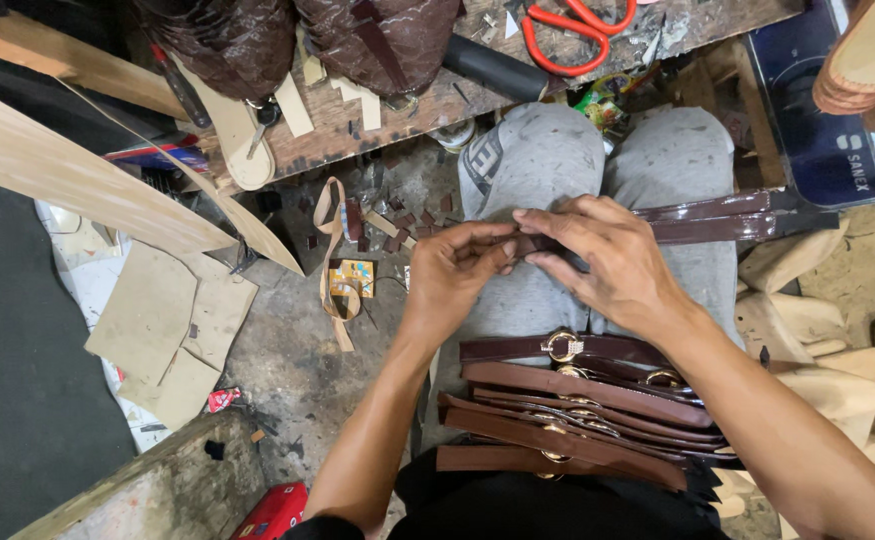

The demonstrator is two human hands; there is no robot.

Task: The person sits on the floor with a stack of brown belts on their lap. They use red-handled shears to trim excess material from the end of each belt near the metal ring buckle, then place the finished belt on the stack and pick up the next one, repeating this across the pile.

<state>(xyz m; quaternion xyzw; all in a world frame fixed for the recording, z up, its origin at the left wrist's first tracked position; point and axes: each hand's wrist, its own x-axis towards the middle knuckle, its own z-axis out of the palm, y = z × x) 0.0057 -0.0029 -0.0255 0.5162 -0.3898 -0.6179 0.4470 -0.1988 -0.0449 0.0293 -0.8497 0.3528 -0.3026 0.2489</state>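
The brown glossy strap [692,220] lies across the person's grey-trousered knees [547,160], its long axis running roughly left to right, with its free length trailing off to the person's right. Both hands meet at its left end: the left hand [452,272] pinches the tip between thumb and fingers, while the right hand [607,262] is closed over the strap just beside it. Nearer the body, a stack of finished brown straps with gold buckles [572,400] rests on the lap. Red-handled scissors [567,30] lie on the wooden surface [407,110] beyond the knees.
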